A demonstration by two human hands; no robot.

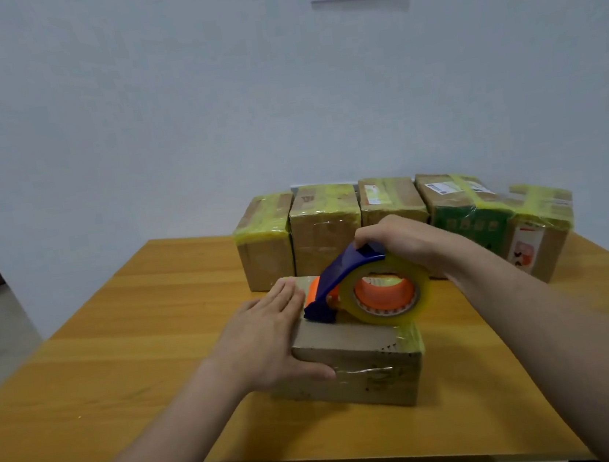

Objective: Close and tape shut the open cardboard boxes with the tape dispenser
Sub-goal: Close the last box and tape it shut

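Note:
A small brown cardboard box [353,363] lies closed on the wooden table [123,330], near its middle. My left hand [266,339] lies flat on the box's left top, fingers straight, thumb against the front face. My right hand [404,241] grips the blue handle of the tape dispenser [344,287]. The dispenser carries a roll of clear yellowish tape on an orange core, and its blue front end touches the box top. Tape covers the box's right end.
Several taped cardboard boxes [328,235] stand in a row along the table's far edge against the white wall; the rightmost ones [541,232] angle toward the right side. Bare tabletop lies to the left and in front of the small box.

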